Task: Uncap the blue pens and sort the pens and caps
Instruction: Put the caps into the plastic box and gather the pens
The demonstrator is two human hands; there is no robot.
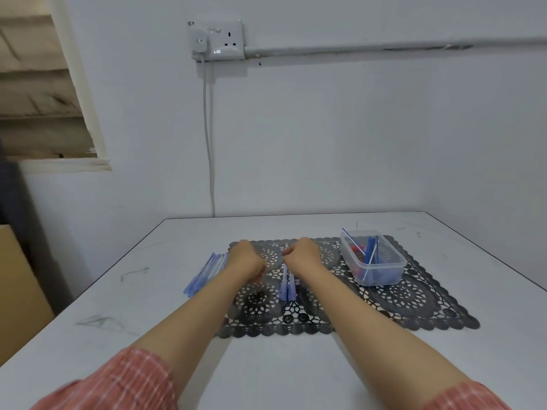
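Head view: the left grip (247, 258) and right grip (303, 253) are curled, close together above the black lace mat (414, 297); what they hold I cannot tell. Blue pens (204, 273) lie at the mat's left edge, blue caps (287, 287) mid-mat, a plastic box (381, 275) on its far right corner.

Clear plastic tub (381, 269), lacy mat (414, 294).

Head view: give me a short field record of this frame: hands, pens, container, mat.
left hand: curled, above mat, contents hidden
right hand: curled, beside left hand, contents hidden
pen row: blue, on table left of mat
blue pieces: on mat, camera side of hands
container: clear, on mat's far right, holds blue pens, red items
mat: black lace on white table
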